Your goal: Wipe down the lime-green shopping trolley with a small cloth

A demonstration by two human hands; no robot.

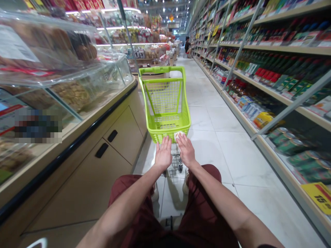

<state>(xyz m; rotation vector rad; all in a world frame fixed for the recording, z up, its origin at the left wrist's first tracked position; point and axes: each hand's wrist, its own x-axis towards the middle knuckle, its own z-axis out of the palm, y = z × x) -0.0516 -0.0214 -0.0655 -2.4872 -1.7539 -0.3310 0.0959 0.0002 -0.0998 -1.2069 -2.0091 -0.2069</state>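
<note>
My left hand (163, 154) and right hand (186, 150) are both at the near end of a lime-green plastic shopping cart (165, 103), side by side and just apart. Left hand is open, fingers up and spread a little against the cart's near rim, no grip on it. Right hand is open too, fingers stretched out, resting on a small white item (179, 135) at the rim. Can't tell what the item is, or if it sits in the basket or on the rim.

Cart stands right in front of me on the white tile floor (214, 119), one small caster wheel (180, 166) showing below it. My maroon shorts (207, 175) fill the bottom of the view, under my arms.

On my left is a long glass display case (74, 93) of baked goods, on a beige cabinet (116, 137) with black handles (102, 150). On my right are tall store shelves (284, 50) packed with bottles and boxes, green cans (292, 146) lower down, and a yellow price tag (318, 197) on the shelf edge. Far down the aisle, a person in a dark top (187, 44) is beside the shelves.
</note>
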